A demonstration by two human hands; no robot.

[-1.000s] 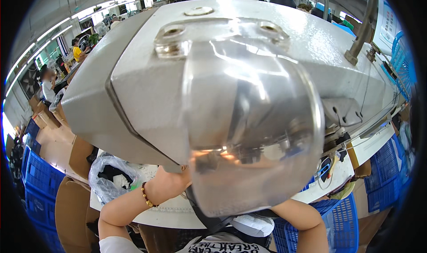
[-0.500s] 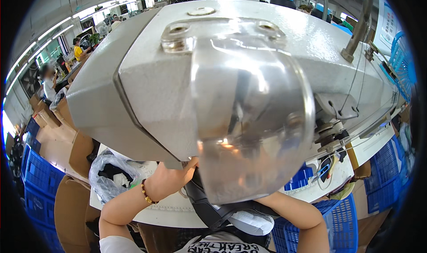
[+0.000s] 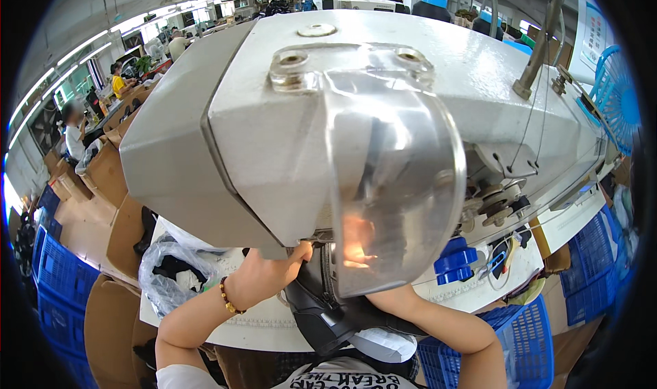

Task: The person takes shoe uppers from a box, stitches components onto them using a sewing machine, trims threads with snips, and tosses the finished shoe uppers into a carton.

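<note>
- Here at the machine [image 3: 274, 149], the black piece [image 3: 306, 305] sits below the head, between the two hands, its near end reaching the front edge of the tabletop [image 3: 256, 331].
- Left hand [image 3: 269, 273]: fingers bent inward, tips drawn close together at the piece's far end, right under the head. Whether they pinch anything, I can't tell.
- Right hand [image 3: 359, 244]: a blur behind the clear guard [image 3: 404, 163], wrist over the piece's right side. Its grip I can't read.
- How far along? Mid-job, I'd judge: the piece is under the head, not set aside. A zip-like strip [image 3: 330, 279] already runs along it. The needle's spot is hidden, so finished and unfinished stitching can't be told apart.
- A white part [image 3: 384, 346] pokes out at the near end, by the person's lap.
- Room to move now: tight above, with head and guard crowding both hands. Leftward there's bare tabletop before the plastic bag [image 3: 156, 260].
- To the right, a blue container [image 3: 455, 261] stands near the guard, a blue-handled tool [image 3: 498, 261] beyond it.
- Toward the lap, the tabletop ends close by; a blue crate [image 3: 532, 331] sits below, near the right forearm.
</note>
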